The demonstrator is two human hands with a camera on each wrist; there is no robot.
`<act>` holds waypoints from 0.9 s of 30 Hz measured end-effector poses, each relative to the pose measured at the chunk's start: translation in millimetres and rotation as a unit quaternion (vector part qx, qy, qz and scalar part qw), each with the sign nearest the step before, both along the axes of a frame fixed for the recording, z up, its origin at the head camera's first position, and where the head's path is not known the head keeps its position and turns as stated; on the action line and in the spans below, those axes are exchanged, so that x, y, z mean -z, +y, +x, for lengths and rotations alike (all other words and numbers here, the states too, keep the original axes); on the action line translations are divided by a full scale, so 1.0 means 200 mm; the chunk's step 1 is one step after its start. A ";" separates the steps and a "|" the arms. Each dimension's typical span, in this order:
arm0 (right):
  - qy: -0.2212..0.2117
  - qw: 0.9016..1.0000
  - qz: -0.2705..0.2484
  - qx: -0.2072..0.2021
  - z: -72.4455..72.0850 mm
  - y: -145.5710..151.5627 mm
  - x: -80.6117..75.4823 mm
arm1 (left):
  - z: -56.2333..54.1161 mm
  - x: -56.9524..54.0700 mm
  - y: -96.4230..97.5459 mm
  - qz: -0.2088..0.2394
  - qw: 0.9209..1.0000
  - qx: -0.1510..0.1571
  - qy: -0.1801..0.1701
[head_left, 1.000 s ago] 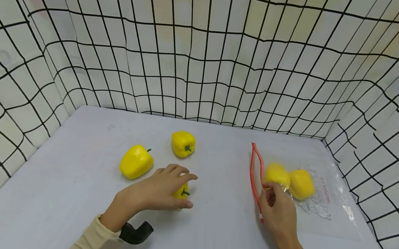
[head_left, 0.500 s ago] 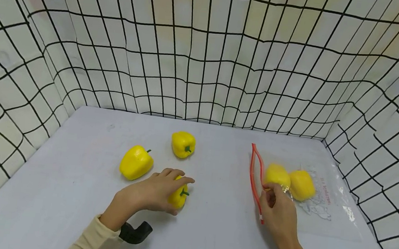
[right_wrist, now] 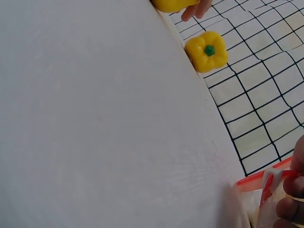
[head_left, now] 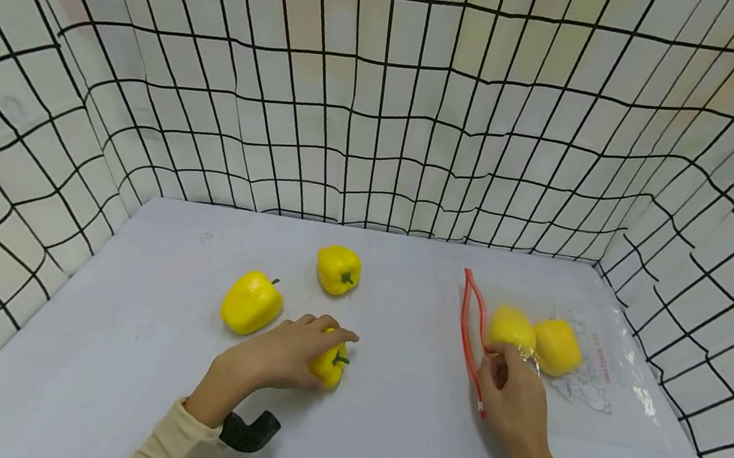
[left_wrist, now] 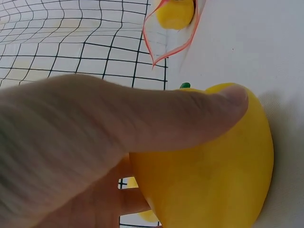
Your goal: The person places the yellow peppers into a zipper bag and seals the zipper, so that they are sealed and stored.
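My left hand [head_left: 285,353] grips a yellow bell pepper [head_left: 329,368] with a green stem, resting on the table. In the left wrist view the thumb [left_wrist: 190,118] lies across the side of that pepper. My right hand [head_left: 516,399] pinches the red-edged mouth of a clear zip bag [head_left: 624,421], which gapes toward the left. Inside the bag lie two yellow objects, a nearer one [head_left: 511,327] and another [head_left: 557,347], seen through the plastic. The right wrist view shows the fingers [right_wrist: 289,209] curled on the bag's edge.
Two more yellow bell peppers stand on the white table [head_left: 385,427]: one on the left [head_left: 252,303] and one farther back [head_left: 338,269]. A black wire grid [head_left: 377,136] encloses the back and both sides of the table.
My left hand's fingers and thumb have drawn in from a spread pose and now grip the pepper. The right hand keeps its hold on the bag.
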State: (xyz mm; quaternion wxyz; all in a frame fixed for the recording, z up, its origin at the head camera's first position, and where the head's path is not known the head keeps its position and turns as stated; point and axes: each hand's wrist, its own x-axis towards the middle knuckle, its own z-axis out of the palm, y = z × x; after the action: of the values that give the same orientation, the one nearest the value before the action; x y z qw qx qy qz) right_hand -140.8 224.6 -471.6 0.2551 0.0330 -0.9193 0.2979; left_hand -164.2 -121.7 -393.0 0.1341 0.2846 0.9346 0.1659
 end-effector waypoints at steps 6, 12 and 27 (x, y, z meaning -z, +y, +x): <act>0.002 1.000 -0.009 0.002 0.01 0.00 0.01 | 0.00 0.00 0.00 0.004 1.000 -0.001 0.001; 0.003 1.000 -0.028 -0.008 0.03 0.00 0.02 | 0.00 0.00 0.01 0.020 1.000 0.003 -0.014; 0.000 1.000 -0.027 -0.009 0.00 -0.02 0.02 | -0.04 0.03 0.03 0.084 0.995 -0.003 -0.051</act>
State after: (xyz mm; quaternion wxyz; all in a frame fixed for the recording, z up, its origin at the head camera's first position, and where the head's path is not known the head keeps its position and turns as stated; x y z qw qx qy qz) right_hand -140.0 221.4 -475.8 0.2536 0.0341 -0.9106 0.3246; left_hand -172.3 -116.3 -398.8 0.1570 0.2836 0.9100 0.2584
